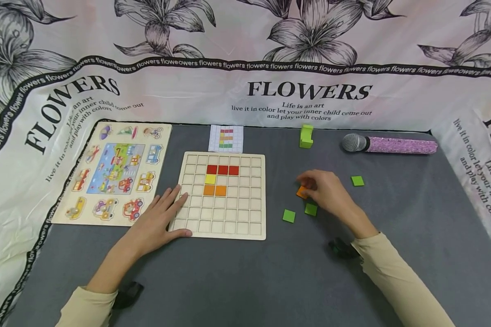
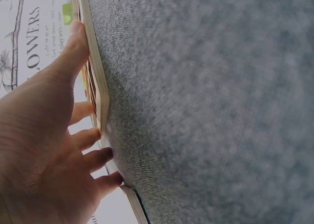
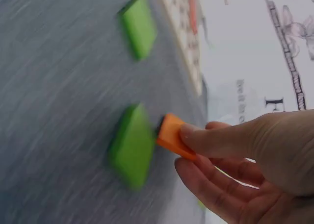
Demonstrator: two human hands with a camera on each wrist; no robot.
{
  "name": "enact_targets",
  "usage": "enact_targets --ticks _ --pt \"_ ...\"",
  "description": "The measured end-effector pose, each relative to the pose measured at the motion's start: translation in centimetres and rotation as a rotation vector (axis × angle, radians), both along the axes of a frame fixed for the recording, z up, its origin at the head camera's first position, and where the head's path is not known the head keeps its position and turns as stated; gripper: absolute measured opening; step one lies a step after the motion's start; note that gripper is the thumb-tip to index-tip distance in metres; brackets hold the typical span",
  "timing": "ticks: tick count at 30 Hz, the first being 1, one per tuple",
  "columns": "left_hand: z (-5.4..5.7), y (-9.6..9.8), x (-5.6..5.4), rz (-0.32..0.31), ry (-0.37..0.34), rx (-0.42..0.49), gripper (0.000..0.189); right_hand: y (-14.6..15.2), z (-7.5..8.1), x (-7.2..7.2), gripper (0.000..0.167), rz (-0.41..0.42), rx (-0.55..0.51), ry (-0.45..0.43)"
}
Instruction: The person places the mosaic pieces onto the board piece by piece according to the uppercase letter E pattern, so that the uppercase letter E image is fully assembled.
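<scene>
My right hand (image 1: pixel 324 190) pinches an orange square tile (image 3: pixel 172 136) between thumb and fingers, just off the right side of the wooden grid board (image 1: pixel 245 218). Close by that hand lie two green tiles, one nearer (image 1: pixel 310 209) and one to its left (image 1: pixel 288 215). On the board sit three red tiles (image 1: pixel 222 170) in a row, a yellow tile (image 1: pixel 210 179) and two orange tiles (image 1: pixel 214 190). My left hand (image 1: pixel 157 225) rests with spread fingers on the board's left edge, its thumb at the lower left corner.
A printed pattern card (image 1: pixel 226 139) lies behind the board. To the left is a picture puzzle board (image 1: pixel 82 181). Light green blocks (image 1: pixel 306 136), a pink glittery microphone (image 1: pixel 401 145) and another green tile (image 1: pixel 358 180) lie on the right side of the grey table (image 1: pixel 237 286).
</scene>
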State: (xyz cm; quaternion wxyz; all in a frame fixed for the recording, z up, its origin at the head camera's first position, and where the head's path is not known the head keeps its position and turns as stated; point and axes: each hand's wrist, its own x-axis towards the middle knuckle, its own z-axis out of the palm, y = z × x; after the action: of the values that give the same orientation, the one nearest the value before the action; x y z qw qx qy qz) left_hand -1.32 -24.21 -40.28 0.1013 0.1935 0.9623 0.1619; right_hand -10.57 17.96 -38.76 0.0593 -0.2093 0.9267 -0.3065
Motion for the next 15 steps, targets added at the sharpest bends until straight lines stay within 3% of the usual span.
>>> enact_targets --ticks 9,15 --pt "0.1 -0.1 0.1 0.004 -0.006 0.0 0.096 -4.8 1.0 -0.8 0.031 0.167 -0.131 -0.1" --pt "0.0 0.0 0.1 -0.002 0.001 0.01 0.096 -8.7 0.5 -1.9 0.031 0.273 -0.204 -0.134"
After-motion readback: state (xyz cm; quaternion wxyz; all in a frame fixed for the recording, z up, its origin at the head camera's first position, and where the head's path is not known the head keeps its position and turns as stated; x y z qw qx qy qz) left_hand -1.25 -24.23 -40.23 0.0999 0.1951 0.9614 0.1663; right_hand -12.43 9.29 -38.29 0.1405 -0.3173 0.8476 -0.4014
